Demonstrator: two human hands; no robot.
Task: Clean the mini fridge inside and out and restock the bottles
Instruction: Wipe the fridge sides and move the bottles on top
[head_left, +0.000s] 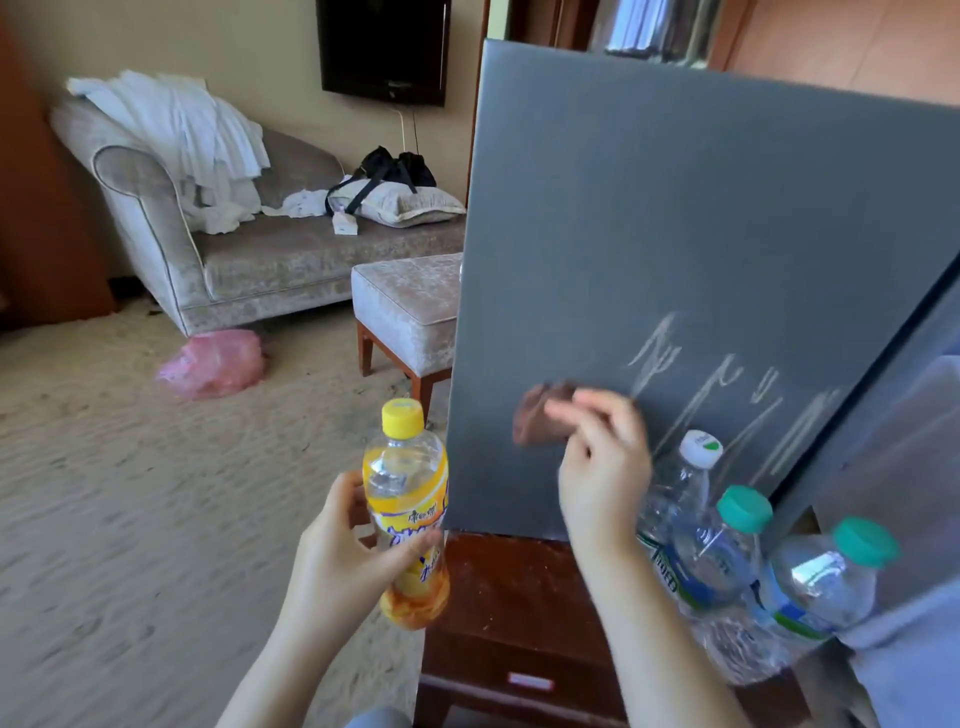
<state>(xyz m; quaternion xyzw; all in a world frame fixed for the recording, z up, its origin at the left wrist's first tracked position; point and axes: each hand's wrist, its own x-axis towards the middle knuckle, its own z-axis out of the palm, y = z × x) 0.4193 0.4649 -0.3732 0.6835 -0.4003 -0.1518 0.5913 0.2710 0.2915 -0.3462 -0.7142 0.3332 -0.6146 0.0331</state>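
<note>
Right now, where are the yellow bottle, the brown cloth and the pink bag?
yellow bottle (406, 493): head view, on its label.
brown cloth (535, 421): head view, on its uncovered left part.
pink bag (210, 364): head view, on its middle.

dark grey fridge door (675, 208) streaked with whitish marks, brown cloth (537, 415), yellow-capped orange bottle (408, 514), clear bottles (727, 561) with white and teal caps, pink bag (213, 364), beige carpet (130, 519).
</note>
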